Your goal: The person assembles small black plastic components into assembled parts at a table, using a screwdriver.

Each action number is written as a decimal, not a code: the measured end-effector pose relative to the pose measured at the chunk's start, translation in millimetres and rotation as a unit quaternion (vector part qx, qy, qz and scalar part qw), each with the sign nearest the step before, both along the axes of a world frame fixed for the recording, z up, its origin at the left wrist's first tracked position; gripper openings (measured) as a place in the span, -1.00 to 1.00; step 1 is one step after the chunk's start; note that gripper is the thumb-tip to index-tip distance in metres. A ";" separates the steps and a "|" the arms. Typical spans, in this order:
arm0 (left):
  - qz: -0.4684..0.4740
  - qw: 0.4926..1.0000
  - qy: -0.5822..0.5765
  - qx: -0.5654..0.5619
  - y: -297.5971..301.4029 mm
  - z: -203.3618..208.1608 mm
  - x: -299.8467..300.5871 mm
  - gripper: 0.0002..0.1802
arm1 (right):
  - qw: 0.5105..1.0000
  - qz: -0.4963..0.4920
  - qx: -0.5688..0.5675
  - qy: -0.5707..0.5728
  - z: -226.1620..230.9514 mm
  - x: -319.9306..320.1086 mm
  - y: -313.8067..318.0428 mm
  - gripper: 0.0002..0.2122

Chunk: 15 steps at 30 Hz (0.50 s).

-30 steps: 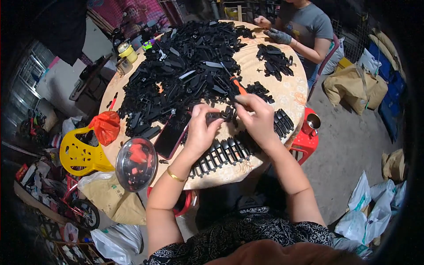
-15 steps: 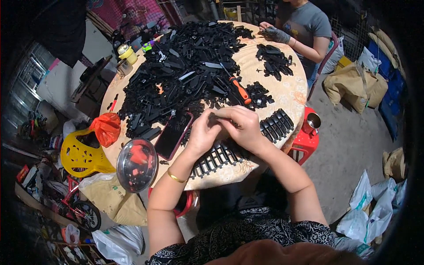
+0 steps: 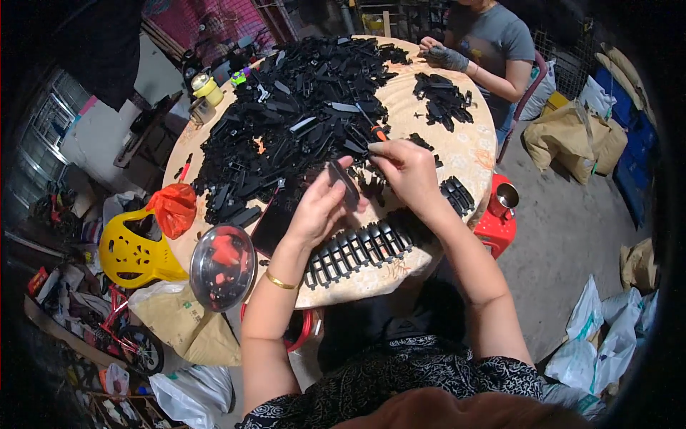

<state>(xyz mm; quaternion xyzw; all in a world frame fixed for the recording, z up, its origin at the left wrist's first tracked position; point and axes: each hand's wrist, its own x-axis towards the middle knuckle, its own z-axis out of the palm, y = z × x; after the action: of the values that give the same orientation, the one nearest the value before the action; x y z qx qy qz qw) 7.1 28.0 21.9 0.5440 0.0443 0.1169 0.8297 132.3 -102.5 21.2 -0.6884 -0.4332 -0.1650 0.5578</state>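
My left hand [image 3: 320,209] grips a narrow black plastic part [image 3: 344,180] and holds it tilted above the round table [image 3: 457,146]. My right hand [image 3: 405,170] is closed around a screwdriver with an orange handle [image 3: 376,131], its tip close to the part. Below both hands lies a neat row of finished black parts [image 3: 357,248] near the table's front edge. A large heap of loose black parts [image 3: 293,121] covers the table's far left half.
A person in a grey shirt [image 3: 493,43] works at the far side beside a small pile of black parts [image 3: 443,96]. A metal bowl [image 3: 221,266], orange bag [image 3: 171,209], yellow seat [image 3: 136,250], red stool [image 3: 500,222] with a steel cup, and sacks surround the table.
My left hand has lifted a black part off the table. My right hand has brought the screwdriver over toward it.
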 end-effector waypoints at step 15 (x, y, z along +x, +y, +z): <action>-0.073 0.996 -0.029 0.038 -11.1 -10.7 -3.7 -0.42 | 0.984 -0.020 -0.015 -0.177 -2.4 -31.1 -9.3 -0.81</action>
<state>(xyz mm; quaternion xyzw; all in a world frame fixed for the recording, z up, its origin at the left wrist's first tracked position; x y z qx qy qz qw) 3.4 16.9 11.1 0.5735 -0.0236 0.0733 0.8156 101.2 -111.8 18.8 -0.6649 -0.5136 -0.2888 0.4590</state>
